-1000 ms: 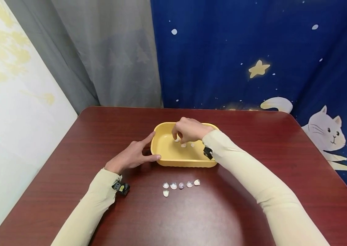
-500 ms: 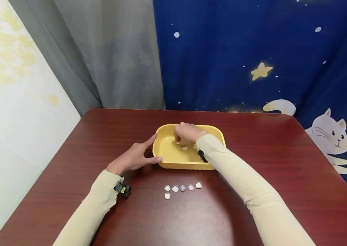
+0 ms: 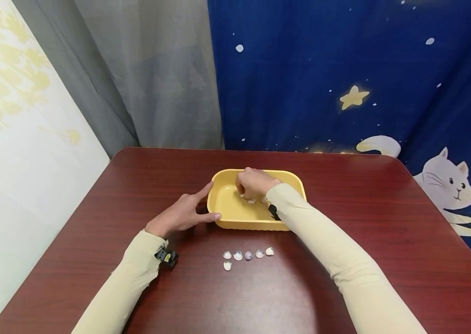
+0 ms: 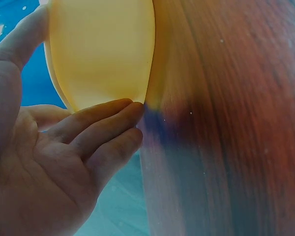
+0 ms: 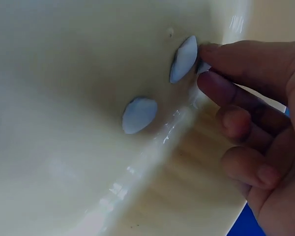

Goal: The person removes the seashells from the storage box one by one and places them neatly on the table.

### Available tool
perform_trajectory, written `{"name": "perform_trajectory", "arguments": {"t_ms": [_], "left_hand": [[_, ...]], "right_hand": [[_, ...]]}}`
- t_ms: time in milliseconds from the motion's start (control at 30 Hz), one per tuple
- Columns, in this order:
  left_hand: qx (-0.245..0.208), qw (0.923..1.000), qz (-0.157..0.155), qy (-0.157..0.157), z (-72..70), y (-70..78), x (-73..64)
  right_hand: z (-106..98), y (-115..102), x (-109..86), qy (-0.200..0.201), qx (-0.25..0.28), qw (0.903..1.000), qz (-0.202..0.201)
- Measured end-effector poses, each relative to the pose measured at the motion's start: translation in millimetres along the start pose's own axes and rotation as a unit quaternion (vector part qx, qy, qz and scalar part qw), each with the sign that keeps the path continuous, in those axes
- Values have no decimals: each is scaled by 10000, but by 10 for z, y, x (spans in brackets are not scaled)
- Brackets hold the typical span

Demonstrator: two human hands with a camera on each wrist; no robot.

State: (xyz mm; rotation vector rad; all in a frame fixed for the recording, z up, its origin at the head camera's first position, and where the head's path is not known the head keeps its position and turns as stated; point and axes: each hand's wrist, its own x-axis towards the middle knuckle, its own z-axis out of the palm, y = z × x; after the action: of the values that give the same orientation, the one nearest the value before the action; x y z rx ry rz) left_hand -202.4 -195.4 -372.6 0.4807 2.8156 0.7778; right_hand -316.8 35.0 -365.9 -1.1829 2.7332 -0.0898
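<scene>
A yellow plastic basin stands on the table, and my left hand touches its left end. In the left wrist view, nearly straight fingers lie against the basin's outer wall. My right hand reaches down inside the basin. Thumb and index finger pinch a small seashell, mostly hidden by the fingertips; the other fingers are curled. Beside it on the basin floor lie a narrow-looking white shell and a second pale shell.
In front of the basin, several shells form a row on the dark red table, including a purple one. One pale shell lies below the row's left end. A blue curtain hangs behind the table.
My right hand has lowered deeper into the basin, its fingertips closing in on a shell at the bottom. The left hand stays at the basin's left end. The head view has shifted slightly.
</scene>
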Motion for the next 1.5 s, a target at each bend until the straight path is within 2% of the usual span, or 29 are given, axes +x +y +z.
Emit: {"name": "perform_trajectory", "arguments": {"t_ms": [167, 367, 500, 733, 1067, 1300, 1500], "left_hand": [[14, 10000, -62, 13, -5, -7, 5], [5, 10000, -71, 5, -17, -6, 7], [22, 9999, -101, 9, -28, -2, 5], [23, 10000, -31, 54, -47, 0, 3], [-71, 9999, -129, -19, -28, -13, -10], [-134, 9998, -156, -85, -11, 7, -7], [-237, 9994, -175, -203, 12, 29, -2]], "right_hand": [[-3, 12, -16, 11, -140, 9998, -107], [-58, 50, -60, -178, 194, 9995, -188], [-78, 88, -91, -309, 193, 9992, -181], [-52, 108, -113, -85, 211, 9995, -235], [-24, 128, -141, -21, 224, 9990, -385], [-16, 92, -191, 40, -16, 9992, -396], [53, 122, -241, 316, -257, 9982, -451]]}}
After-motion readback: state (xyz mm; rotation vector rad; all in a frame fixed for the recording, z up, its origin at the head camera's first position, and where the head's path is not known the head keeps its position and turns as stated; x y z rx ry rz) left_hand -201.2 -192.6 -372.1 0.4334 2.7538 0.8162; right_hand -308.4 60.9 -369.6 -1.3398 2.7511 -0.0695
